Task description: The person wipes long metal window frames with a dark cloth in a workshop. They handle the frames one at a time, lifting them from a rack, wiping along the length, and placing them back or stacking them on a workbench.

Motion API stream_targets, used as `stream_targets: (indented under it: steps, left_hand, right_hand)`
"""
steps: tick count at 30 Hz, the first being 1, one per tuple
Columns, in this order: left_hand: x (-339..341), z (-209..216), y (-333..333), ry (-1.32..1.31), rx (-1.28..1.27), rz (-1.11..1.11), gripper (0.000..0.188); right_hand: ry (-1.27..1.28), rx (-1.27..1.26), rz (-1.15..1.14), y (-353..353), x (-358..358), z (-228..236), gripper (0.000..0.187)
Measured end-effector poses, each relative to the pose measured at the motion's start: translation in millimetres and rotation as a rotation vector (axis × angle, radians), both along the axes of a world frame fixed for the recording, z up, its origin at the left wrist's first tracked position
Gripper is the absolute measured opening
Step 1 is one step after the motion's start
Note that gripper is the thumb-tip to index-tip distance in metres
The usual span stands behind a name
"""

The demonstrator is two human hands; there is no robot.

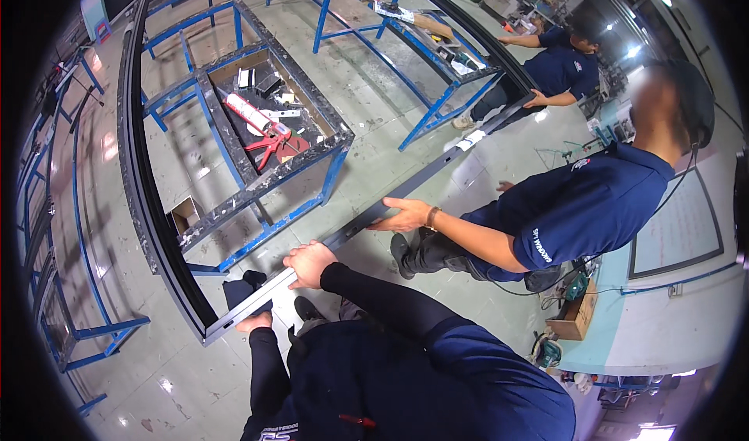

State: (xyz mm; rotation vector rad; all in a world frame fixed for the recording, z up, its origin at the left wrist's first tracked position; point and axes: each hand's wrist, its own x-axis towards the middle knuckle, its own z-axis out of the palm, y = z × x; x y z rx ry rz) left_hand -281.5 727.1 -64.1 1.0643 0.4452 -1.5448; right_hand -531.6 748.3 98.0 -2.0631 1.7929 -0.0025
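Note:
A long dark metal frame [421,174], like a window or door frame, spans the view, with its near corner at the lower left. My right hand [310,264] is closed over the near bar. Close to the corner, my left hand [255,322] grips the same bar from below, its fingers partly hidden. A dark cloth-like thing [243,288] shows just beyond the bar between my hands; I cannot tell what it is. To the right of my right hand, a co-worker's hand [404,213] rests on the bar.
Inside the frame's outline stands a blue-legged workbench [335,141] with a red caulking gun [273,138] in its tray. Another co-worker [558,67] holds the far right corner. Blue metal stands [109,330] line the left. A wooden box [576,316] sits at the right.

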Motion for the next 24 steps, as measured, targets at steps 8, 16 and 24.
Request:
stream_targets:
  steps: [8,16,24]
  left_hand:
    - [9.9,-20.8,0.9,0.034,-0.070,-0.018,0.051]
    - [5.4,-22.7,7.3,0.015,-0.075,-0.013,0.055]
    - [5.7,-5.2,4.1,0.113,-0.137,-0.033,0.056]
  right_hand:
    - [-0.011,-0.038,0.009,1.0,1.6,-5.9,0.050]
    - [-0.008,0.003,0.008,1.3,1.1,1.0,0.049]
    - [-0.001,0.001,0.000,0.1,4.7,5.4,0.048]
